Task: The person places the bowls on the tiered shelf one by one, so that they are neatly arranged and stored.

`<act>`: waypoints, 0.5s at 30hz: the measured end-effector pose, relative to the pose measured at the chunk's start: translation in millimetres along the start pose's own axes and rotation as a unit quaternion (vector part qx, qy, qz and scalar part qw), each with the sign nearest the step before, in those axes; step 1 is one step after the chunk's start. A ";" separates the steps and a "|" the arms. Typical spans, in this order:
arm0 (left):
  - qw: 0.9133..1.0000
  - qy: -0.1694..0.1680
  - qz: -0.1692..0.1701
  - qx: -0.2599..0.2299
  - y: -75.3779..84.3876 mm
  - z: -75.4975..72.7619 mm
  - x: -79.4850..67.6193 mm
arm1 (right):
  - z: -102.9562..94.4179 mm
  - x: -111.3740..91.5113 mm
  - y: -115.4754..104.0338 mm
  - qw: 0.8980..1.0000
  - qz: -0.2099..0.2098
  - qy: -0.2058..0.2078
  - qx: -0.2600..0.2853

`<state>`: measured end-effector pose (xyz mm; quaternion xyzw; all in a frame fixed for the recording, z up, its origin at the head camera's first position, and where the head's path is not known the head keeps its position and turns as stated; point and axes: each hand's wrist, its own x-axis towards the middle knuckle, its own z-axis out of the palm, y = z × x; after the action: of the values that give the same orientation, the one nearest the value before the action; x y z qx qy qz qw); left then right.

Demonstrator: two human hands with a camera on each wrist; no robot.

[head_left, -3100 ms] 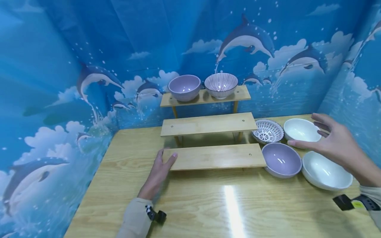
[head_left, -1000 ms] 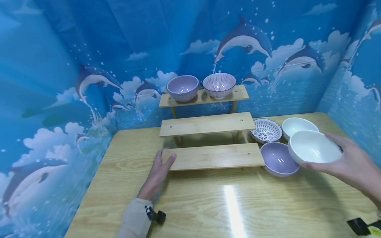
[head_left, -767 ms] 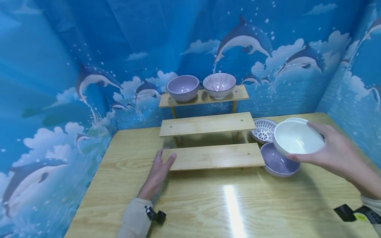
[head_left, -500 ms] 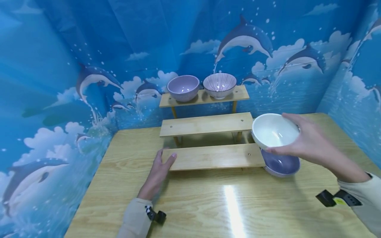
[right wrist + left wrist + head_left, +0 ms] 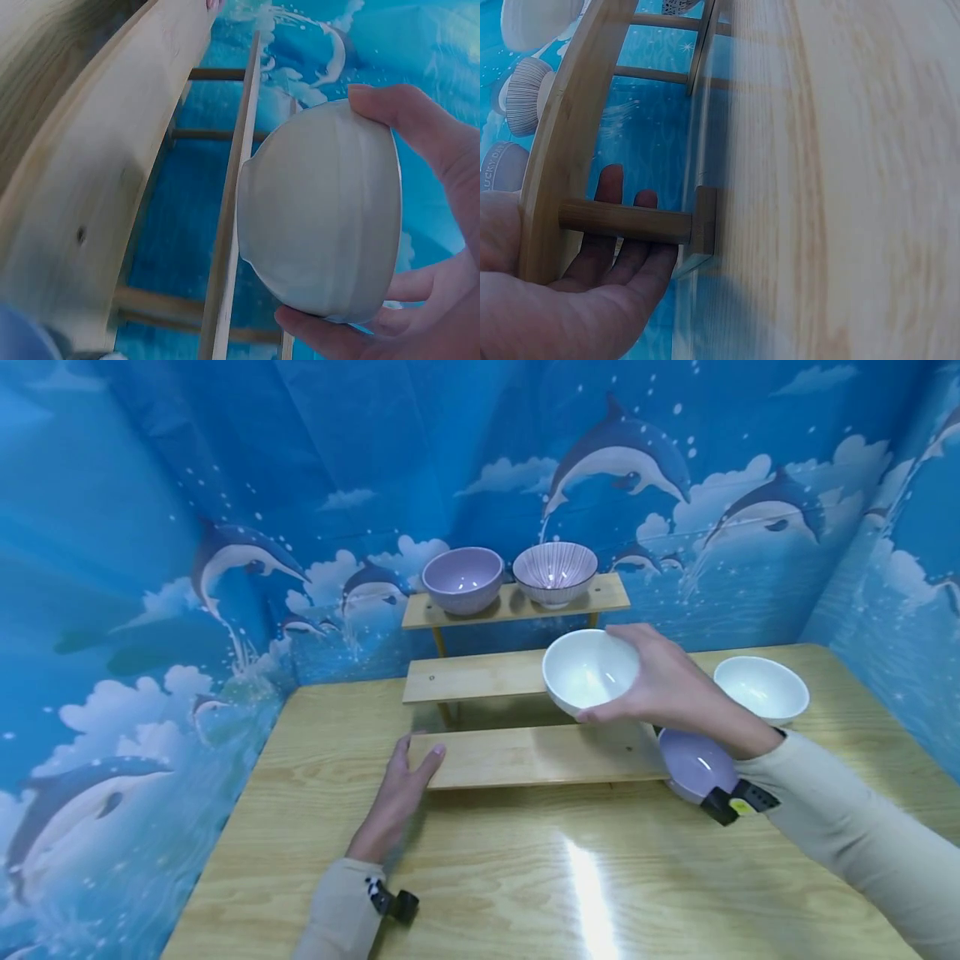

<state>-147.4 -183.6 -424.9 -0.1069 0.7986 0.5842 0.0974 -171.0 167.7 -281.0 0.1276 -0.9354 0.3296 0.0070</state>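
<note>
The left end of a pale wooden three-tier rack (image 5: 517,758) is gripped at its lowest tier by the left hand (image 5: 397,792), thumb above, fingers curled beneath, seemingly for steadiness. A glossy white, round, ceramic-looking bowl (image 5: 588,670) is pinched at opposite sides by the right hand (image 5: 663,681), presumably to keep its base free. It is held over the right half of the rack's middle tier (image 5: 480,677); whether they touch cannot be told.
</note>
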 end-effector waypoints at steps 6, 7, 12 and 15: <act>1.000 0.003 -0.004 0.002 1.4 0.8 0.4 | 13.7 20.3 -15.0 1.000 -0.024 -0.012 0.016; 1.000 0.003 -0.005 0.003 1.5 1.0 0.4 | 15.9 23.5 -17.0 0.999 -0.026 -0.014 0.018; 1.000 0.003 -0.007 0.004 2.2 1.2 0.0 | 30.1 38.2 -25.2 0.999 -0.032 -0.018 0.028; 1.000 0.002 -0.004 0.000 2.0 1.0 -0.9 | 38.8 45.9 -30.9 0.999 -0.037 -0.020 0.032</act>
<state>-147.1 -182.0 -423.1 -0.1114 0.7986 0.5832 0.0980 -205.2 109.7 -287.9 0.1686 -0.9190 0.3563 -0.0031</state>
